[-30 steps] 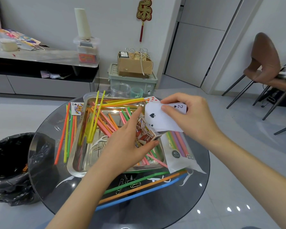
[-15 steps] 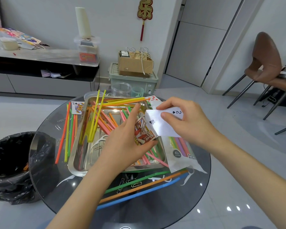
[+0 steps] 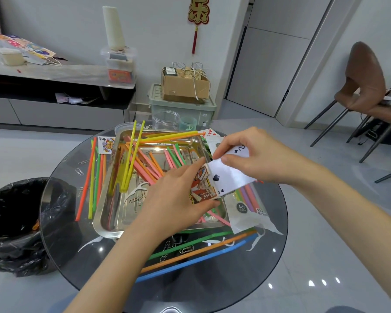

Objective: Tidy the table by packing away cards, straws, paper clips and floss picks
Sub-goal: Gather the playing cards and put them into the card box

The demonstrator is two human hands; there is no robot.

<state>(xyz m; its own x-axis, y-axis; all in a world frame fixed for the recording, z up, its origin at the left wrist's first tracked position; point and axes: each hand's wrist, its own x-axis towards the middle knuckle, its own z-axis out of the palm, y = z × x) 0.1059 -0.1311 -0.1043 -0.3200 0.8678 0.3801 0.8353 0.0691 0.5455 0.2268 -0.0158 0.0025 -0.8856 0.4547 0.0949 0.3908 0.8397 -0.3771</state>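
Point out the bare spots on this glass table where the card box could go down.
Best patch: the near edge of the glass table, below the blue straw. A smaller one lies at the right rim, beyond the straw bag. Crowded: the metal tray, full of straws, the strip left of it, and the paper clips in front.

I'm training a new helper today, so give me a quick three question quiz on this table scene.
1. True or false: the left hand holds the card box.
2. Which card does the right hand hold? A) two of spades B) ace of hearts
3. What colour is the straw nearest the camera?

Key: 1 true. 2 A, the two of spades. 3 blue, the blue straw.
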